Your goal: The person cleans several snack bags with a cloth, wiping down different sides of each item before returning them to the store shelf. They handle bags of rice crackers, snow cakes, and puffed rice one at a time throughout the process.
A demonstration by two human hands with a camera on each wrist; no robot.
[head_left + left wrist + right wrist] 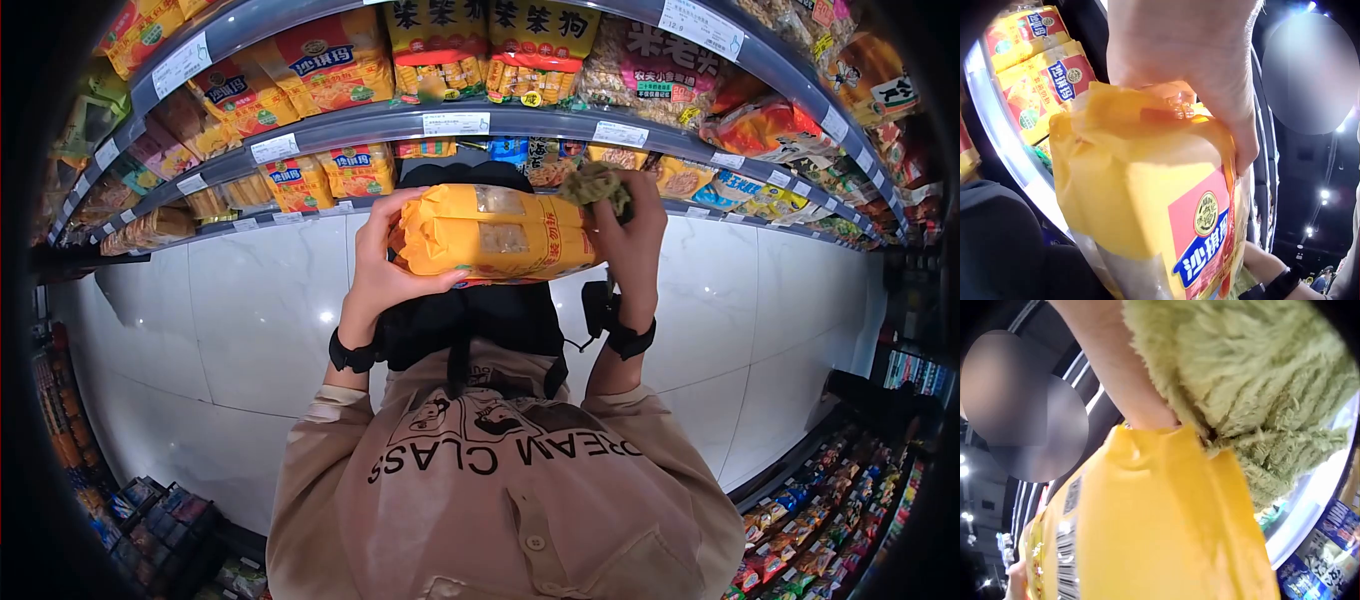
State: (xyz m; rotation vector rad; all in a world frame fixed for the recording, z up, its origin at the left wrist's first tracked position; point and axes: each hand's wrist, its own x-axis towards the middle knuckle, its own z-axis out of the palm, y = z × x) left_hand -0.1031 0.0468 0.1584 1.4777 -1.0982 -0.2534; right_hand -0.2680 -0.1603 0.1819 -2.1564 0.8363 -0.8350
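A yellow snack package [480, 232] with clear windows is held level between both hands in front of the shelves. The left hand [385, 265] grips its crumpled end; in the left wrist view that hand [1191, 69] lies over the yellow wrapper [1129, 181], which shows a red and blue label. At the other end, the right hand [632, 235] holds a fluffy green cloth [597, 190] and touches the package. Up close in the right wrist view, the green cloth [1260, 375] bulges beside the fingers, above the package's barcode side [1147, 519].
Curved store shelves [380, 125] with packaged snacks [325, 65] and price tags stand in front. White floor tiles [250, 310] lie below. More stocked shelves [830, 510] are behind at the right, and dark bins [160, 530] at the left.
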